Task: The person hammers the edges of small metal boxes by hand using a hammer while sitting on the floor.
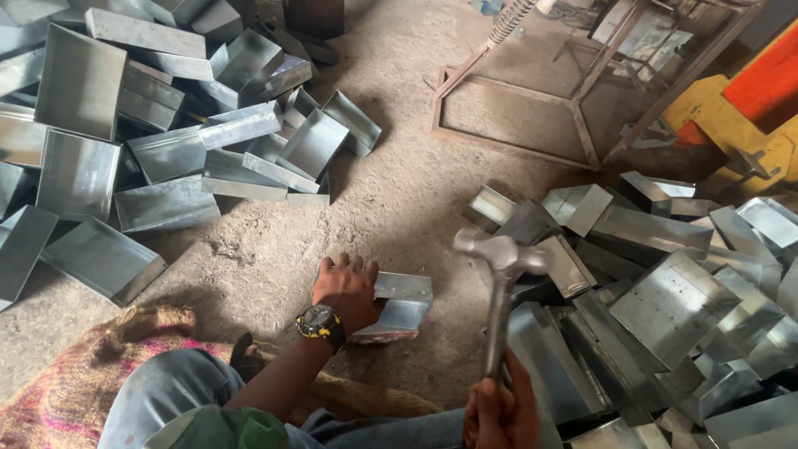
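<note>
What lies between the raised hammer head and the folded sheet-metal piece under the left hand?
Head view: only bare dusty concrete floor separates the steel hammer head from the folded grey sheet-metal piece.

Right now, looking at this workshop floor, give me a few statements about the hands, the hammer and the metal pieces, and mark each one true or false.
1. The right hand grips a hammer by its handle, head raised. True.
2. The left hand rests flat on bare floor, touching nothing. False: it presses down on a folded sheet-metal piece.
3. A wristwatch sits on the left wrist. True.
4. The hammer head is lying on the metal piece under the left hand. False: it is held in the air, apart from that piece.
5. Folded metal pieces are piled on both sides, one heap at upper left and one at right. True.
</note>
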